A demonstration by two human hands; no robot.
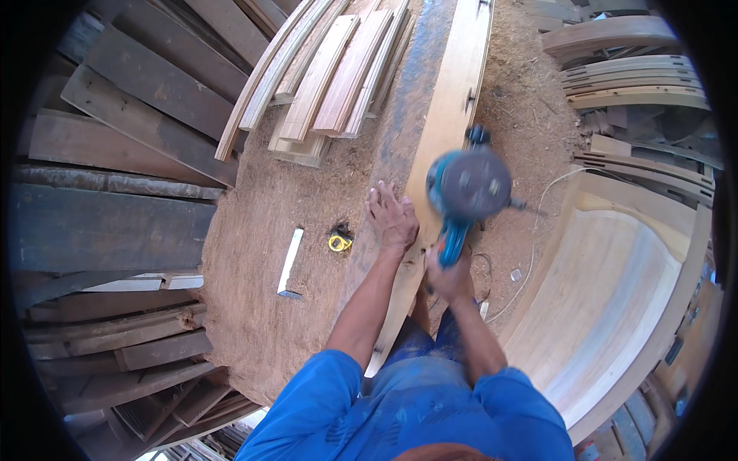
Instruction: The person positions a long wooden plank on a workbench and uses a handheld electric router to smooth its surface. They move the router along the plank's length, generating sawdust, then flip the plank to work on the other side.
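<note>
The right hand (449,275) is gripping a teal power tool (470,184) over the pale board (455,100), which is running lengthwise away along the counter's (386,154) right edge, while the open left hand (394,223) is resting just left of the board.

The head camera is looking steeply down from above the near end of the bench (410,100). From close range, its fisheye view is spreading toward the far end.
</note>
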